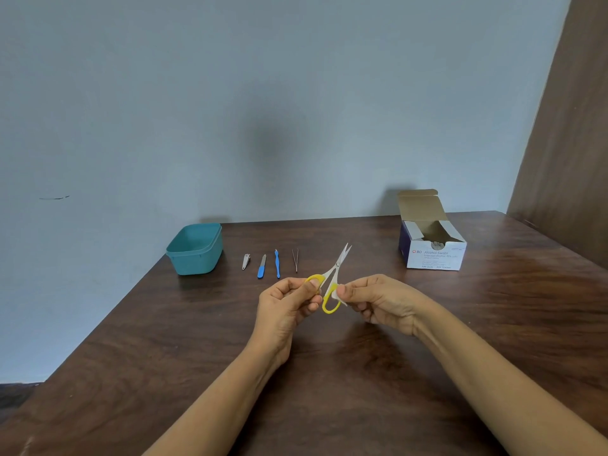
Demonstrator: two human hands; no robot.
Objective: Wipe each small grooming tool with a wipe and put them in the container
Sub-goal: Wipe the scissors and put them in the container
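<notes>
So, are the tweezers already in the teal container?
No, the tweezers lie on the table just right of the blue-handled tool, well apart from the teal container.

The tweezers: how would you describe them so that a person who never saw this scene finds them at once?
Start at the teal container at the back left of the wooden table. A row of four tools lies to its right; the tweezers are the last, farthest from the container. Unlike the blue tool beside them, they are two thin bare-metal legs.
</notes>
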